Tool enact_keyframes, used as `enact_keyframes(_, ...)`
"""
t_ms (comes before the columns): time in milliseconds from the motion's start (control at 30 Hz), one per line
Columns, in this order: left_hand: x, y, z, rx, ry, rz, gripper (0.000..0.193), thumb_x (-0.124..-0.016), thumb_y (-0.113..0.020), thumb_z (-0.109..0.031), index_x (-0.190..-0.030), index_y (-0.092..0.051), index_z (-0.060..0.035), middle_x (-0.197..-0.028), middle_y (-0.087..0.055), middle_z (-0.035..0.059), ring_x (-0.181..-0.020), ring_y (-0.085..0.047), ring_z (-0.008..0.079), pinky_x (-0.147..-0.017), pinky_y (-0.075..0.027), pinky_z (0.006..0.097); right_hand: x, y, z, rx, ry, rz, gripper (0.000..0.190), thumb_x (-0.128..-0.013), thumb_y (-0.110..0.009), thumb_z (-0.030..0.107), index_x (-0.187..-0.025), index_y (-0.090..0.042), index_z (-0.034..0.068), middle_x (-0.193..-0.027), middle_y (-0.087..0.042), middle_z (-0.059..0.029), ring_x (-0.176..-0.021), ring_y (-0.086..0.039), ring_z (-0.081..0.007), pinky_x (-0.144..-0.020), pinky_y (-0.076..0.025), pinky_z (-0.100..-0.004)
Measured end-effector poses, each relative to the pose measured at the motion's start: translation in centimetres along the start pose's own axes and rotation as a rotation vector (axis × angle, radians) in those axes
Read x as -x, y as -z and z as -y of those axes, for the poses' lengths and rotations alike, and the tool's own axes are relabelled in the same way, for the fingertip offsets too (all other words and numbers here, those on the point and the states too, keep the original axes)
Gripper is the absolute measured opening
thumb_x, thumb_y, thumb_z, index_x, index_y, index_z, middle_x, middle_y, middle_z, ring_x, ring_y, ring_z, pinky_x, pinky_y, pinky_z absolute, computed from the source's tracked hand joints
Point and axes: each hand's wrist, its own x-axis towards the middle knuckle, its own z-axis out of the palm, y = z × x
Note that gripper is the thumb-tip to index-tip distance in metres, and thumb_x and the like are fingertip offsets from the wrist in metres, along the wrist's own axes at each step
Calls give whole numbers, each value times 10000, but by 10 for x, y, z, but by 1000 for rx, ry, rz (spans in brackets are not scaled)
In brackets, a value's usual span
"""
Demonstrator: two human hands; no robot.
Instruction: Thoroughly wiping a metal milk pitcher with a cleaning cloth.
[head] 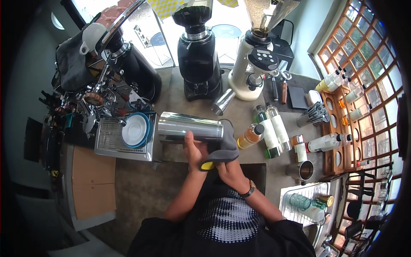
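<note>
A polished steel shaker tin (189, 123) lies sideways in the air above the counter, its base end towards the left or right unclear. My left hand (195, 152) supports it from below, thumb up against its near side. A dark grey cloth (224, 149) with a yellow underside covers the tin's right end and hangs below it. My right hand (230, 172) grips the lower part of this cloth; some of its fingers are hidden by the folds. Just right of the cloth stands a bottle of amber liquid (250, 136).
Behind the tin stand a black coffee grinder (199, 61) and a cream grinder (245, 74), with a smaller metal cup (223, 101) before them. Left is an espresso machine (96, 96) with saucers (135, 130) on its drip tray. Labelled bottles (273, 128) and a metal pitcher (300, 170) stand right.
</note>
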Motion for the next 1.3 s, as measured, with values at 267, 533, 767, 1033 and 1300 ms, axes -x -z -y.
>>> enact_keyframes(267, 5, -15, -3, 117, 91, 76, 618, -897, -587, -488, -1252, -462, 3, -1133, -575, 145, -1042, -576, 274, -929, -463, 425, -4, 17, 16, 138, 197, 5, 448, -874, -495, 12, -1316, -432, -29, -1368, -406, -243, -1305, -377, -396, -1095, -287, -431)
enact_keyframes(533, 21, -35, -12, 18, 160, 77, 671, -854, -591, -608, -1293, -481, -113, -1206, -564, 65, -1104, -551, 244, -970, -435, 415, -15, 27, 7, 97, 117, -52, 348, -878, -476, -10, -1222, -524, -21, -1320, -458, -236, -1260, -429, -377, -1073, -311, -413)
enact_keyframes(767, 4, -31, -18, 57, 34, 94, 643, -869, -616, -528, -1258, -478, -34, -1159, -589, 118, -1059, -584, 275, -934, -476, 426, -8, 12, 28, 30, 170, -73, 316, -919, -502, 85, -1217, -525, -18, -1319, -463, -259, -1251, -429, -406, -1057, -337, -424)
enact_keyframes(1033, 11, -30, -9, 102, 110, 84, 634, -900, -540, -564, -1269, -496, -51, -1190, -590, 113, -1082, -579, 270, -950, -459, 427, -7, 26, 12, 71, 142, -9, 312, -879, -496, 48, -1184, -542, 2, -1239, -503, -242, -1177, -461, -408, -1015, -361, -433)
enact_keyframes(1300, 22, -45, -17, -31, 98, 91, 734, -867, -549, -611, -1335, -453, -54, -1264, -552, 107, -1145, -546, 261, -979, -438, 419, -10, 30, 13, 31, 139, -123, 270, -862, -487, 49, -1117, -567, 9, -1110, -580, -242, -1062, -533, -421, -933, -431, -442)
